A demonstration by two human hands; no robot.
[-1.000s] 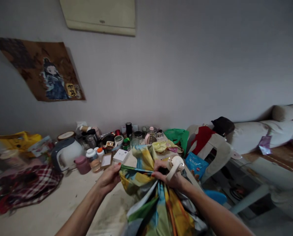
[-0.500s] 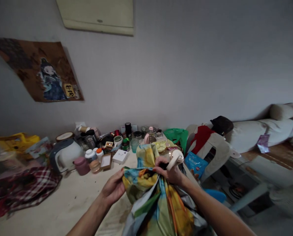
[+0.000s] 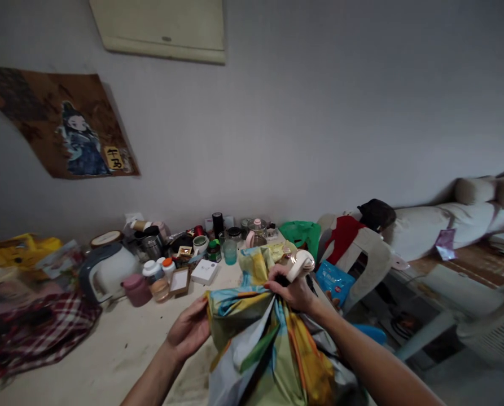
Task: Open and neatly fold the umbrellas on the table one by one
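Observation:
A loosely furled umbrella (image 3: 277, 344) hangs in front of me, its canopy patterned in yellow, blue, green and grey. Its white curved handle (image 3: 301, 266), with a shiny gold-toned band, points up beside my right hand (image 3: 292, 287). That hand is closed round the gathered cloth just below the handle. My left hand (image 3: 191, 327) pinches a canopy fold's edge between thumb and fingers and holds it out to the left. Folds hide the shaft and the ribs. The lower canopy runs out of the bottom of the view.
A white table (image 3: 120, 361) bears a kettle (image 3: 112, 273), a pink jar (image 3: 137, 289), a white box (image 3: 205, 272) and a glass (image 3: 229, 252). A plaid cloth (image 3: 61, 327) lies left. Right are a green bag (image 3: 300, 234), a blue packet (image 3: 335, 281) and a pale chair (image 3: 364, 265).
My left hand has drawn the canopy edge slightly left and down, stretching the fold flatter. My right hand keeps its hold near the handle. The view has shifted a little.

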